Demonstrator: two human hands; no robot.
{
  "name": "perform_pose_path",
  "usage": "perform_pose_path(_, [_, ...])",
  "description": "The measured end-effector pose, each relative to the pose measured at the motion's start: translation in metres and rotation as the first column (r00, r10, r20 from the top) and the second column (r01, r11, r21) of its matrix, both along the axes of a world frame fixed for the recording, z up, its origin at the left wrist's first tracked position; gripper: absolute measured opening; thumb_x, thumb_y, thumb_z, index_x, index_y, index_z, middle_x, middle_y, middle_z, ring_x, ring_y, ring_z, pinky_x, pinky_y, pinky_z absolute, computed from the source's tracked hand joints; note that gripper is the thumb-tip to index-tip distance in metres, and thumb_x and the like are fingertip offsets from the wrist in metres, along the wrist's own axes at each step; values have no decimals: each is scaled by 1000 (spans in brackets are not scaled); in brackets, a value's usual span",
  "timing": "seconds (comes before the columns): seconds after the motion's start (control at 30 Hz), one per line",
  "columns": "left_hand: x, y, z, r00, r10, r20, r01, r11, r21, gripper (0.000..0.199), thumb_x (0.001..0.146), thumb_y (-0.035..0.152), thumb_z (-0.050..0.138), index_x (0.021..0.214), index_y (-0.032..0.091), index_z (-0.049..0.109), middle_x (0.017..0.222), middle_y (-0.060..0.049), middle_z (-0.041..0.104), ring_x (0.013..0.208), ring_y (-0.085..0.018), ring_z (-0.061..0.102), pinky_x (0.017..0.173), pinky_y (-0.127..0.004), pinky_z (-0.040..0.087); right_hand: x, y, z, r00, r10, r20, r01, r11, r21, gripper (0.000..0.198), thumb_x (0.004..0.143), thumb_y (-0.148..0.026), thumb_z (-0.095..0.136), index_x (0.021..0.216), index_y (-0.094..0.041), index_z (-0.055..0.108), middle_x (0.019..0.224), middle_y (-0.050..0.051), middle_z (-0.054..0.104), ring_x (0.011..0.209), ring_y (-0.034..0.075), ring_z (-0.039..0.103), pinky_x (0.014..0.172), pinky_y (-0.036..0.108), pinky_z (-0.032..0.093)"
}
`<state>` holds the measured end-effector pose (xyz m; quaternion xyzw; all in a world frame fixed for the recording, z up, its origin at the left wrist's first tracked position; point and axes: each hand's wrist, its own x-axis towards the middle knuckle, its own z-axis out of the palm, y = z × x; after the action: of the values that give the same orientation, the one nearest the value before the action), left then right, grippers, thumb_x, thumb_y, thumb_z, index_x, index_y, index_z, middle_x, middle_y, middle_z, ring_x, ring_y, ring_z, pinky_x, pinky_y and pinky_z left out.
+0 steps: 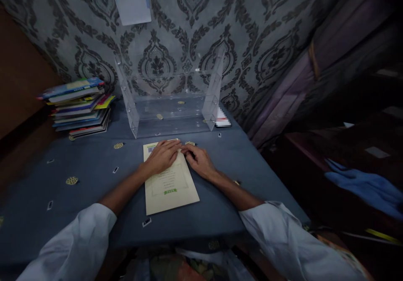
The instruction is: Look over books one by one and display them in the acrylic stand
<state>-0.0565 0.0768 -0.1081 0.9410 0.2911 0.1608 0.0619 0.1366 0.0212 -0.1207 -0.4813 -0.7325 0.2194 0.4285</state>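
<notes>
Right now my left hand (162,156) lies flat across the upper part of the pale booklet (171,182), its fingers stretched out and close together. My right hand (200,160) is bent at the knuckles, with its fingertips meeting the left ones at the booklet's top right corner; I cannot tell whether they pinch the edge or only rest on it. The booklet sits on the blue tablecloth (94,159) in front of me, slightly askew.

To handle it well, I should keep the left palm's pressure even so the cover doesn't slide, and let the right fingertips work gently, so that corner doesn't crease.

As for edges, the clear rack (210,98) stands just beyond my fingertips, so forward reach is short. A strip of cloth separates the booklet's lower edge from the table's front edge. The table's right edge slants past my right forearm. The broadest room for moving is leftward, where the book stack (80,109) stands well apart, towards the wall.
</notes>
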Motion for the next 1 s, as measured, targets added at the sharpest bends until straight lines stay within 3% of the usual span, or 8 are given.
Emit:
perform_pose_path(0.27, [0, -3, -6, 991, 122, -51, -120, 992, 48, 46, 102, 28, 38, 143, 13, 50, 150, -14, 52, 141, -24, 46, 117, -43, 33, 3, 4, -5, 998, 44, 49, -46, 997, 55, 35, 89, -11, 43, 113, -18, 67, 102, 10, 72, 97, 23, 67, 89, 41, 54])
perform_pose_path(0.43, [-25, -14, -7, 973, 221, -64, -218, 975, 44, 45, 101, 27, 37, 142, 14, 51, 151, -13, 51, 142, -25, 45, 119, -48, 32, 2, 13, -9, 964, 76, 254, -99, 992, 76, 32, 94, -21, 47, 122, -15, 62, 129, 17, 66, 122, 29, 57, 106, 51, 43])
perform_pose_path(0.6, [-54, -23, -12, 940, 336, -49, -335, 942, 27, 46, 101, 29, 36, 143, 14, 50, 152, -14, 50, 144, -26, 43, 119, -50, 34, -2, 32, -8, 907, 79, 413, -84, 996, -6, 39, 97, -29, 47, 131, -12, 58, 144, 20, 55, 133, 33, 48, 107, 54, 39])
perform_pose_path(0.77, [-63, -20, -16, 944, 328, -23, -329, 944, -19, 49, 102, 32, 33, 144, 13, 49, 153, -13, 48, 146, -23, 40, 120, -44, 35, 2, 47, -14, 921, 76, 382, -87, 996, 11, 40, 95, -27, 49, 131, -15, 57, 136, 16, 63, 124, 30, 55, 107, 50, 41])
perform_pose_path(1.0, [-61, -14, -11, 945, 316, -79, -317, 948, -6, 49, 101, 29, 32, 145, 14, 48, 154, -13, 47, 146, -25, 39, 121, -51, 31, 9, 49, -24, 951, 101, 294, -116, 993, 32, 40, 95, -23, 47, 133, -19, 57, 139, 13, 61, 127, 27, 54, 108, 49, 42])
